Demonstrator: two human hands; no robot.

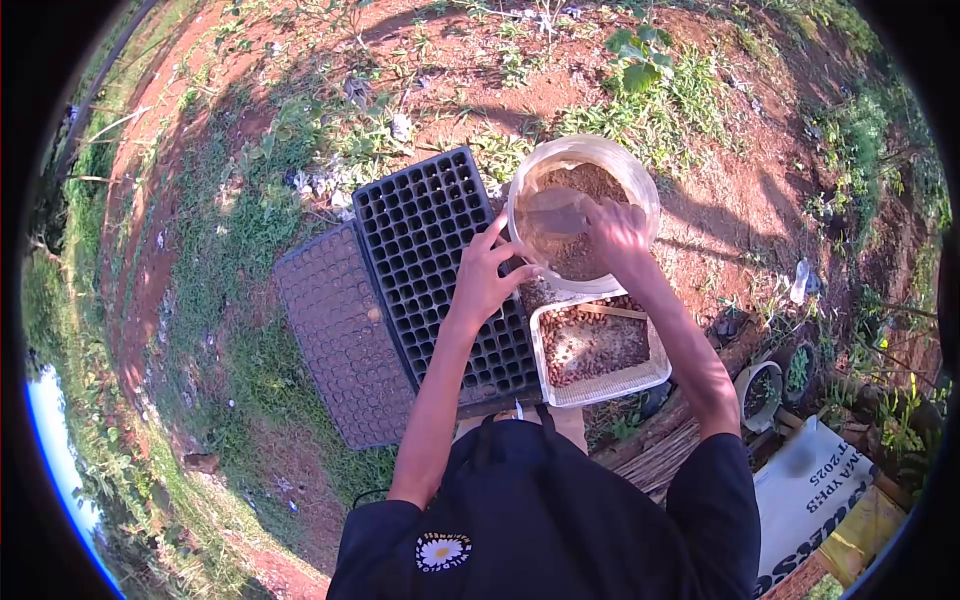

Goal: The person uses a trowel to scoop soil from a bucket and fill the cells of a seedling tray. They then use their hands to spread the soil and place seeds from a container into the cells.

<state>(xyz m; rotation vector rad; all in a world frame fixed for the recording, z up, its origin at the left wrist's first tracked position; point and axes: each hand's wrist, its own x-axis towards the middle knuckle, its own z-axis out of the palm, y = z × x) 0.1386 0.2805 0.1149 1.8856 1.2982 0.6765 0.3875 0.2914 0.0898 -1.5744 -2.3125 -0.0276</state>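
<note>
A round whitish plastic bucket (pixel 643 180) holds loose brown soil (pixel 585 182). My left hand (pixel 487 272) grips the bucket's left rim, its thumb and forefinger spread along the edge. Inside the bucket, my right hand (pixel 617 237) is closed around a greyish, partly see-through scoop (pixel 553 213), which rests at the soil on the left side. Its handle is hidden by my fingers. Left of the bucket lies a black seedling tray (pixel 425 235) with rows of cells that look unfilled. A second seedling tray (pixel 335 325), its cells filled with soil, lies beside it.
Just below the bucket, a white plastic basket (pixel 610 390) contains brown seeds or nuts and a thin wooden strip (pixel 612 311). At the lower right are a printed white sack (pixel 810 500), a small pot (pixel 760 390) and bundled sticks (pixel 655 455). A plastic bottle (pixel 800 281) lies farther right.
</note>
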